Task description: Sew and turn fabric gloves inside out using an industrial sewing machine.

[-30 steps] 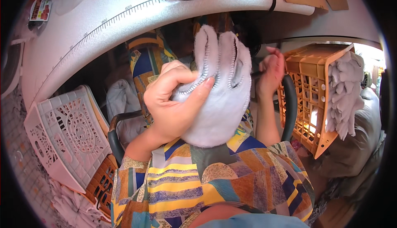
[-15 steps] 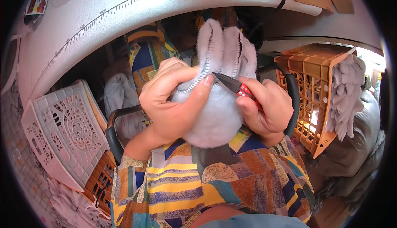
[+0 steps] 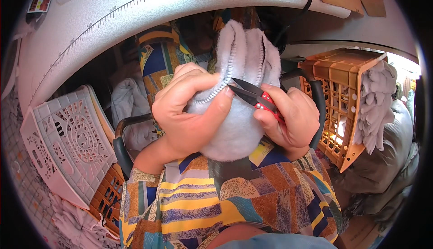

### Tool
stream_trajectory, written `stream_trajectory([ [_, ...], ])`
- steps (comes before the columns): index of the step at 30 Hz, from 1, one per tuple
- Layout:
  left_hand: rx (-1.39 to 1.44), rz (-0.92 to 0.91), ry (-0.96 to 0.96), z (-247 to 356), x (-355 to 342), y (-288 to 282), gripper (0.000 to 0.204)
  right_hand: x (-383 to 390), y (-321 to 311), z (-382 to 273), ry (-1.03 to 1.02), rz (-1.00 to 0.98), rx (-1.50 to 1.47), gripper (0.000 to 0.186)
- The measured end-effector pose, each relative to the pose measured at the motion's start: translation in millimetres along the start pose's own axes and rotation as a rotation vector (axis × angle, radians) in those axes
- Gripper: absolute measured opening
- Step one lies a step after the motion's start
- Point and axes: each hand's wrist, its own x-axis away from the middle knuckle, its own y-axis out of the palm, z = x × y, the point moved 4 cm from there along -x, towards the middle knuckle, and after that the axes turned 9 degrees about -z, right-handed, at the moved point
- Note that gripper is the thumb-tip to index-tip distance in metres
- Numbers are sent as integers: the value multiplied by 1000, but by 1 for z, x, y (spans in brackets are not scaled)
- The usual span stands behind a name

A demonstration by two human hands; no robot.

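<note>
My left hand [image 3: 187,109] is closed on a fuzzy, pale grey fleece glove [image 3: 234,134], pinching its stitched edge between thumb and fingers. Finger-like parts of the glove stand up away from me, with whipped seams along their edges, and its rounded body hangs over my lap. In my right hand [image 3: 295,120] are small thread snips [image 3: 267,102] with red handles and dark blades. The blades are parted and point left, their tips at the seam beside my left thumb. My right palm hides the handle ends.
A silvery table edge [image 3: 126,23] with a printed scale curves across the far side. On the left stand a white plastic basket [image 3: 81,136] and an orange-brown crate [image 3: 106,199]. To the right, an orange crate [image 3: 333,109] has pale gloves [image 3: 375,104] draped over it.
The blades of the snips have spread apart, where they were together before. Both hands and the glove stay in nearly the same place.
</note>
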Motion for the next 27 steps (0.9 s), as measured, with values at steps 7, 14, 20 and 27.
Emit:
stream_trajectory([
  [7, 38, 8, -57, 2, -1, 3, 17, 10, 1, 1, 181, 214, -413, 32],
  [14, 77, 40, -75, -2, 4, 6, 20, 10, 17, 2, 272, 253, -629, 21],
  [20, 19, 66, 1, 5, 1, 4, 18, -4, 5, -6, 30, -141, -364, 41],
  [27, 31, 56, 29, 4, 1, 4, 19, -3, 7, -5, 9, -162, -340, 43],
])
